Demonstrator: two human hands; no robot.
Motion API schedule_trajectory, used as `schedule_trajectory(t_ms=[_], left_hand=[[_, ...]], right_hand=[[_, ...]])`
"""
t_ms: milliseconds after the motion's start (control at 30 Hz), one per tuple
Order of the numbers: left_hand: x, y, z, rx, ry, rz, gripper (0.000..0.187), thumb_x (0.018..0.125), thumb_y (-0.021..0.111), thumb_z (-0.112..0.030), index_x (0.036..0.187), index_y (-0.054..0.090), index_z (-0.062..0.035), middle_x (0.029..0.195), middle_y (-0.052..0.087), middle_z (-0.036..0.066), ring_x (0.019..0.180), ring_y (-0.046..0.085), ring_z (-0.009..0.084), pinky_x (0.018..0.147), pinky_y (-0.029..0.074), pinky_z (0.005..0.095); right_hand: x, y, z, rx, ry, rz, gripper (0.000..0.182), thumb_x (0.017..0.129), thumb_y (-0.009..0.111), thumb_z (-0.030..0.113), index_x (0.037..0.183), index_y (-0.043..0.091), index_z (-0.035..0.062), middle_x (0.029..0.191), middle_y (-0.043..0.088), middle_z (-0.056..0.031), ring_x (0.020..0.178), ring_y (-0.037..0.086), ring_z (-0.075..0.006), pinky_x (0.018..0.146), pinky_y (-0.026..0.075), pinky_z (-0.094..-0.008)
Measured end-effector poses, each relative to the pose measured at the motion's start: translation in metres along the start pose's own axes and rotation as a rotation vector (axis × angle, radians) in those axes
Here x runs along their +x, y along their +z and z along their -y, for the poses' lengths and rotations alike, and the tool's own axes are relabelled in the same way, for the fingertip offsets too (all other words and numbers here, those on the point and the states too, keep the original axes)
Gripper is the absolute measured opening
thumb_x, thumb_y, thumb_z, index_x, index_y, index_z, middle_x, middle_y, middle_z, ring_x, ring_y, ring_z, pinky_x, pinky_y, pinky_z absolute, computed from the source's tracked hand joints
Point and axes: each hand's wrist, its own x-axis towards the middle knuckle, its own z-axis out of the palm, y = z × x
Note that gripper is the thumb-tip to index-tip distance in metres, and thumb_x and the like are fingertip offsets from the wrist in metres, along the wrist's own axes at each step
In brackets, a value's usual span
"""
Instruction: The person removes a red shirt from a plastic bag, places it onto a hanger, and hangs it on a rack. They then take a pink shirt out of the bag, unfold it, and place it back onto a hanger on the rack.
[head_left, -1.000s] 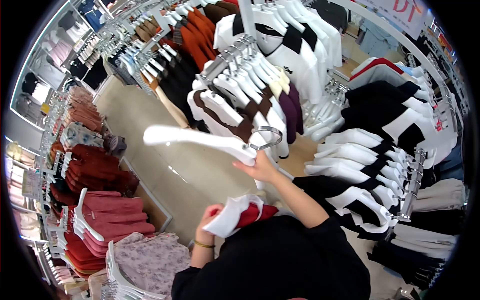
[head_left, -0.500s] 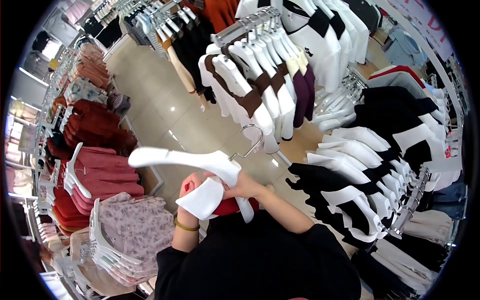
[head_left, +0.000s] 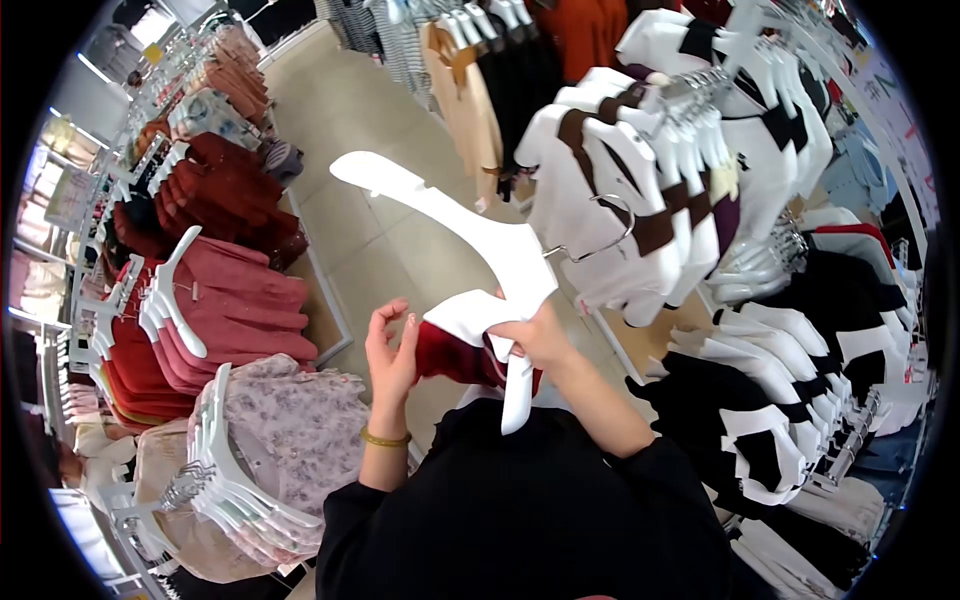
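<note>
My right hand (head_left: 538,330) grips a white clothes hanger (head_left: 470,225) with a metal hook, tilted so that one arm points up and left and the other down. Gathered at that hand is a dark red garment (head_left: 445,353) with a white collar (head_left: 463,315); one arm of the hanger passes in front of it. My left hand (head_left: 392,345), above a yellow bangle, is apart from the hanger. Its fingers are raised and spread, with the palm side close to the garment's left edge. Folds hide most of the garment.
On the left hang pink tops (head_left: 245,310) and floral blouses (head_left: 290,430). White and brown tops (head_left: 600,200) hang on a rack ahead. To the right is a rack of black and white tops (head_left: 740,400). A tiled floor aisle (head_left: 340,110) runs between the displays.
My left hand has come off the white collar and opened to the left. The hanger has tipped steeper, its far arm higher, and more red cloth shows. The view has shifted left.
</note>
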Motion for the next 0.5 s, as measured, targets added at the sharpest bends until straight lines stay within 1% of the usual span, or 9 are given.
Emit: schedule_trajectory(t_ms=[33, 67, 100, 133, 167, 233, 267, 433, 500], left_hand=[[0.004, -0.008, -0.010, 0.249, 0.153, -0.068, 0.021, 0.082, 0.059, -0.009, 0.101, 0.053, -0.0007, 0.109, 0.057, 0.013, 0.099, 0.054, 0.0200, 0.085, 0.041, 0.0305], [0.009, -0.015, -0.018, 0.195, 0.249, -0.033, 0.030, 0.075, 0.064, -0.011, 0.102, 0.054, -0.0008, 0.112, 0.056, 0.016, 0.103, 0.052, 0.0256, 0.089, 0.038, 0.0363], [0.011, -0.019, -0.026, 0.128, 0.325, 0.035, 0.033, 0.071, 0.065, -0.008, 0.101, 0.055, -0.0012, 0.115, 0.054, 0.016, 0.104, 0.052, 0.0270, 0.090, 0.037, 0.0376], [0.015, -0.022, -0.041, 0.188, 0.433, 0.116, 0.036, 0.068, 0.066, -0.007, 0.101, 0.055, -0.0013, 0.113, 0.055, 0.016, 0.102, 0.053, 0.0284, 0.089, 0.038, 0.0383], [0.020, -0.024, -0.052, 0.248, 0.545, 0.197, 0.038, 0.064, 0.066, -0.005, 0.101, 0.055, -0.0014, 0.111, 0.056, 0.016, 0.100, 0.054, 0.0298, 0.088, 0.039, 0.0390], [0.041, -0.027, -0.043, 0.313, 0.691, 0.112, 0.041, 0.058, 0.064, -0.001, 0.098, 0.056, -0.0015, 0.105, 0.059, 0.016, 0.095, 0.055, 0.0318, 0.085, 0.039, 0.0399], [0.052, -0.029, -0.036, 0.378, 0.779, 0.061, 0.041, 0.055, 0.062, 0.001, 0.095, 0.056, -0.0005, 0.097, 0.060, 0.015, 0.089, 0.056, 0.0318, 0.080, 0.041, 0.0388], [0.086, -0.039, -0.022, 0.436, 0.831, 0.157, 0.040, 0.053, 0.062, 0.005, 0.092, 0.055, 0.0012, 0.088, 0.058, 0.014, 0.082, 0.058, 0.0308, 0.069, 0.045, 0.0334], [0.094, -0.037, -0.018, 0.293, 0.749, 0.166, 0.040, 0.057, 0.062, 0.006, 0.095, 0.051, 0.0018, 0.086, 0.058, 0.015, 0.077, 0.058, 0.0331, 0.067, 0.048, 0.0352]], right_hand=[[0.007, 0.014, 0.001, -0.002, -0.001, 0.006, 0.036, 0.064, 0.061, -0.008, 0.096, 0.048, 0.0012, 0.066, 0.051, -0.0054, 0.040, 0.045, -0.0077, 0.034, 0.033, -0.0215], [0.014, 0.027, 0.002, -0.044, -0.032, 0.008, 0.035, 0.064, 0.062, -0.008, 0.095, 0.048, 0.0017, 0.065, 0.051, -0.0052, 0.039, 0.044, -0.0073, 0.033, 0.031, -0.0216], [0.020, 0.039, 0.002, -0.084, -0.063, 0.006, 0.034, 0.064, 0.062, -0.008, 0.093, 0.048, 0.0023, 0.064, 0.050, -0.0049, 0.038, 0.042, -0.0069, 0.032, 0.029, -0.0218], [0.023, 0.049, 0.001, -0.185, -0.040, -0.011, 0.035, 0.066, 0.063, -0.005, 0.099, 0.051, 0.0000, 0.071, 0.056, -0.0072, 0.048, 0.053, -0.0111, 0.041, 0.041, -0.0231], [0.028, 0.062, 0.000, -0.187, -0.050, -0.017, 0.035, 0.066, 0.063, -0.005, 0.099, 0.051, 0.0000, 0.071, 0.056, -0.0072, 0.048, 0.053, -0.0111, 0.041, 0.041, -0.0231], [0.044, 0.094, -0.005, -0.616, -0.667, -0.067, 0.037, 0.069, 0.070, 0.008, 0.103, 0.057, 0.0010, 0.082, 0.061, -0.0077, 0.071, 0.061, -0.0164, 0.062, 0.049, -0.0297], [0.042, 0.097, -0.010, -0.615, -0.533, -0.065, 0.043, 0.071, 0.071, 0.012, 0.110, 0.057, 0.0026, 0.092, 0.062, -0.0095, 0.085, 0.061, -0.0207, 0.075, 0.048, -0.0315], [0.047, 0.115, -0.011, -0.678, -0.661, -0.107, 0.043, 0.072, 0.075, 0.016, 0.108, 0.057, 0.0020, 0.089, 0.063, -0.0101, 0.079, 0.062, -0.0231, 0.071, 0.048, -0.0310], [0.045, 0.116, -0.003, -0.770, -0.728, -0.160, 0.042, 0.072, 0.074, 0.017, 0.107, 0.057, 0.0006, 0.088, 0.063, -0.0094, 0.074, 0.062, -0.0221, 0.067, 0.048, -0.0299]])
